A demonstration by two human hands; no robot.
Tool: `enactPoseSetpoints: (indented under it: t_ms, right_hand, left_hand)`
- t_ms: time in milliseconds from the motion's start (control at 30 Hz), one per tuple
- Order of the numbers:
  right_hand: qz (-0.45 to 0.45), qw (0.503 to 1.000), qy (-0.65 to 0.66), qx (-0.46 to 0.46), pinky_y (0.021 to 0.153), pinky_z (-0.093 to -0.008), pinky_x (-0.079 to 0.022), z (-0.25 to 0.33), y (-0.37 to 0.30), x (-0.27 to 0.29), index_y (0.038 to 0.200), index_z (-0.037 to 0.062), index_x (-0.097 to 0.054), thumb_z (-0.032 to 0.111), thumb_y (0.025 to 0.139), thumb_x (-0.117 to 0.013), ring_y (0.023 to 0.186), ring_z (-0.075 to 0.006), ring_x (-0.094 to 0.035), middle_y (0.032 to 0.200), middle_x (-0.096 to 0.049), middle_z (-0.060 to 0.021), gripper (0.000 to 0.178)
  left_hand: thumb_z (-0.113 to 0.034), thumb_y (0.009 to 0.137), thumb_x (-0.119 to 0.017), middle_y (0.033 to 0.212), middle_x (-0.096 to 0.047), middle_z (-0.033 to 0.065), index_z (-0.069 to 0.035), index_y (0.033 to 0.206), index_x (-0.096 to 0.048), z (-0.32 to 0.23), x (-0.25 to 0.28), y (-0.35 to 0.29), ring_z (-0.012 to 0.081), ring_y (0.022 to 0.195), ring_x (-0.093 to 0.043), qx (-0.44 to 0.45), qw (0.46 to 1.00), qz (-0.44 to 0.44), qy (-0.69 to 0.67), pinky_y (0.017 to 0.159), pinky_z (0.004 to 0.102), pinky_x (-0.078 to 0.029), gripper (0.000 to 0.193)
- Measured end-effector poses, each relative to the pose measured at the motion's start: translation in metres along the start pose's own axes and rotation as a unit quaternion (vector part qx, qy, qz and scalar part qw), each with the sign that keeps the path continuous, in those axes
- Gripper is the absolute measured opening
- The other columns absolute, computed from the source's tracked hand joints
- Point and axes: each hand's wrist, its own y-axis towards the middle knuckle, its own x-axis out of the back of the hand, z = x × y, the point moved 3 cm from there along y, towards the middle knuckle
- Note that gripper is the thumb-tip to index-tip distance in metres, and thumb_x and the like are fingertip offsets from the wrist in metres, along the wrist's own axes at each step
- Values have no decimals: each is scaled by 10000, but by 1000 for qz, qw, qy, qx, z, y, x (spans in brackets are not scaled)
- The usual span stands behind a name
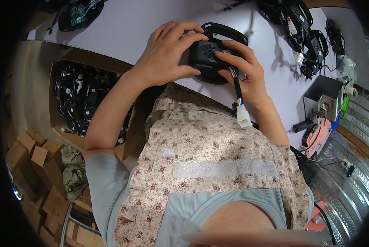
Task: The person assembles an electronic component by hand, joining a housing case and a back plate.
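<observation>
A black plastic housing with slots in its raised middle lies at the near edge of the table, between my two hands. My left hand grips its left side, fingertips at the upper corner and thumb at the lower one. On the right side, my right hand closes round it, fingers on top and thumb near the lower edge. A sleeved cable with coloured wires comes out beside the right thumb. It hangs toward my apron and ends in a white connector.
Several similar black units with wires are heaped at the right of the white table. An open unit with a green circuit board lies far left. Below left stands a cardboard box of black parts. A black metal box sits right.
</observation>
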Motion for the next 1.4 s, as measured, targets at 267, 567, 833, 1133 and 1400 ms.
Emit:
enactPoseSetpoints:
  t_ms: [267, 567, 833, 1133, 1400]
  right_hand:
    - [-32, 983, 179, -34, 1044, -389, -507, -28, -12, 11, 1111, 88, -766, 46, 760, -843, 1238, -286, -595, 1324, -578, -126, 362]
    - [-78, 996, 28, 13, 1009, -408, -521, -22, -25, 7, 1063, 86, -738, 30, 737, -851, 1232, -337, -583, 1339, -568, -158, 350]
    - [-97, 993, -57, 16, 988, -460, -501, -15, -20, 1, 1091, 69, -689, 31, 690, -852, 1209, -396, -576, 1338, -603, -174, 434]
    - [-99, 990, -95, 32, 981, -442, -511, -15, -16, 9, 1057, 79, -705, 72, 679, -835, 1191, -372, -580, 1336, -626, -141, 400]
    - [-185, 971, -152, 20, 981, -449, -431, -12, -30, 16, 1029, 208, -768, 153, 685, -825, 1185, -298, -535, 1271, -605, -58, 352]
  left_hand:
    - [-381, 707, -836, 1400, -519, 18, -162, 1347, -593, -6, -9, 1, 244, 1336, -496, -4, 999, 19, 50, 1225, 635, -154, 719]
    - [-468, 699, -851, 1383, -532, 35, -144, 1352, -591, -13, -14, 9, 244, 1326, -509, 15, 998, 28, 47, 1211, 656, -141, 774]
    - [-574, 669, -847, 1231, -630, 29, -131, 1459, -500, -13, -12, 23, 237, 1201, -596, 53, 998, 5, 27, 1178, 644, -218, 969]
    - [-440, 749, -867, 1171, -612, 136, -57, 1361, -594, -8, -10, 44, 315, 1068, -630, 95, 990, -18, 106, 999, 427, -465, 771]
    - [-251, 837, -825, 1167, -638, 108, -18, 1228, -553, -24, -4, 56, 217, 1045, -641, 213, 951, 85, -207, 952, 375, -503, 530]
